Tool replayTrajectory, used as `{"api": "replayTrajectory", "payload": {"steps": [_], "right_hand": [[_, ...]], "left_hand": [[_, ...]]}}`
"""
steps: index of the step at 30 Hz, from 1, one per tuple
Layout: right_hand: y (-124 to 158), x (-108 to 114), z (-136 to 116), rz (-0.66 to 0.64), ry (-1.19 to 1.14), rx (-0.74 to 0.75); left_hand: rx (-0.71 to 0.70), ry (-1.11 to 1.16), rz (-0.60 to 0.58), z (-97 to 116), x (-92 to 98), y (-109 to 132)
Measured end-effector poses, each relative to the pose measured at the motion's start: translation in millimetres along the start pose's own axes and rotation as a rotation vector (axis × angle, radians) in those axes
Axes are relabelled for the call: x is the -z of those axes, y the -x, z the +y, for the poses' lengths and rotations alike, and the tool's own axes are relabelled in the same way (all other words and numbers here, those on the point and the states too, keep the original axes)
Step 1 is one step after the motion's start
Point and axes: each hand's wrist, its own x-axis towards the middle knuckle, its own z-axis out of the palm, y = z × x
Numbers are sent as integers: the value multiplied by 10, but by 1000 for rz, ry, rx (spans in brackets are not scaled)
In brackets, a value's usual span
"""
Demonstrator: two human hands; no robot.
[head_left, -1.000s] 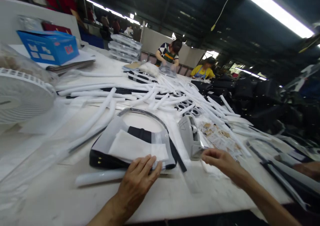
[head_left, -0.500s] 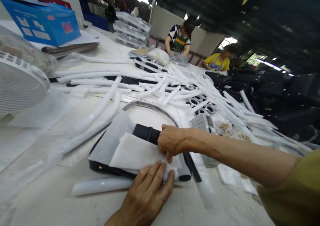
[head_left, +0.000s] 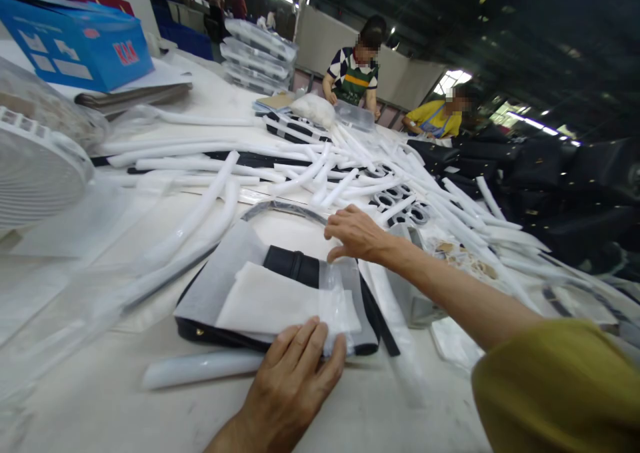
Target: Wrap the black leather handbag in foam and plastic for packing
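Observation:
A black handbag (head_left: 187, 329) lies flat on the table, its dark looped handle (head_left: 280, 206) pointing away from me. Over it is a pale grey sheet (head_left: 220, 266), topped by a folded white sheet (head_left: 270, 303). A black flap or strap (head_left: 290, 266) shows above that fold. Clear shiny film (head_left: 340, 299) runs over the right end of the strap and the white sheet. My left hand (head_left: 300, 379) rests with extended fingers on the bag's near edge, pressing the white sheet and film. Raised just beyond the strap, my right hand (head_left: 355, 234) has thumb and fingers apart, apparently holding nothing.
White wrapped tubes (head_left: 345, 186) cover the table beyond the bag; one tube (head_left: 200, 371) lies in front of it. A white fan (head_left: 40, 166) and a blue box (head_left: 80, 46) stand left. Black bags (head_left: 540, 173) are piled right. Two people work across the table.
My right hand has lifted off the white sheet and strap and moved up and away, uncovering the clear film. My left hand stays in place.

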Motion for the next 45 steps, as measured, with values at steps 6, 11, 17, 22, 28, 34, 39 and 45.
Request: {"api": "replayTrajectory", "payload": {"steps": [6, 11, 17, 22, 28, 34, 39, 45], "right_hand": [[381, -169, -708, 309, -417, -334], [376, -713, -897, 101, -396, -357], [395, -182, -904, 229, -758, -430], [537, -406, -1314, 468, -767, -524], [524, -868, -1355, 376, -642, -519], [529, -705, -1421, 351, -377, -526], [396, -384, -1673, 605, -145, -411], [100, -223, -1916, 459, -366, -231]], "left_hand": [[-19, -26, -40, 6, -6, 18], [-64, -85, -72, 2, -18, 25], [-74, -66, -62, -12, 2, 21], [-84, -57, -71, -13, -50, 8], [-189, -63, -57, -87, 136, 0], [96, -268, 51, -530, 865, 415], [375, -169, -14, -915, 1011, 672], [496, 51, -118, -1022, 927, 766]]}}
